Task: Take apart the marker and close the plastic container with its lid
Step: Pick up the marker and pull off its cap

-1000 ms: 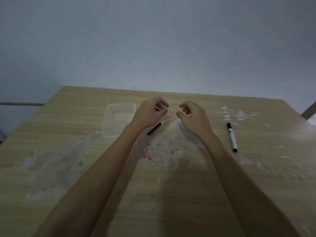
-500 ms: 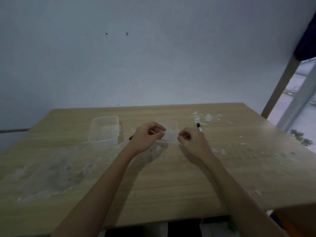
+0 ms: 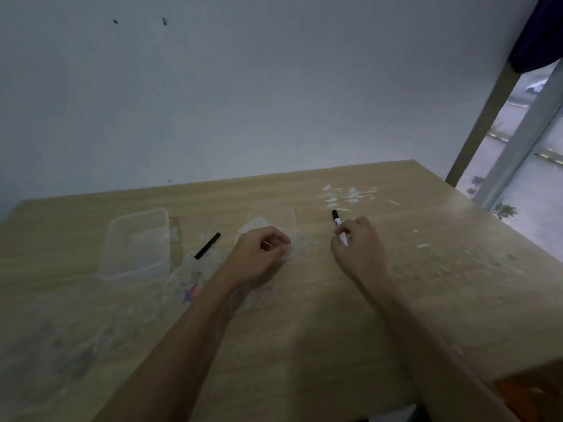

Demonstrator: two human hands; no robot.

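Note:
A clear plastic container [image 3: 137, 242] stands open on the wooden table [image 3: 304, 330] at the left. Its clear lid [image 3: 274, 219] lies flat near the middle. My left hand [image 3: 259, 257] is curled over the lid's near edge, fingers pinched on it. A black marker cap [image 3: 207, 245] lies alone between container and lid. The marker [image 3: 337, 221], white-bodied with a black end pointing away, is to the right. My right hand [image 3: 361, 251] has its fingers closed around the marker's white body, low over the table.
White flecks [image 3: 350, 194] are scattered on the table's far right part. A red and blue smudge [image 3: 190, 295] marks the wood near my left forearm. The table ends at a grey wall behind. A window frame [image 3: 518, 141] stands beyond the right edge.
My right hand has left the lid and moved right, closing on the marker. My left hand stays at the lid, which now lies flat. The view has shifted.

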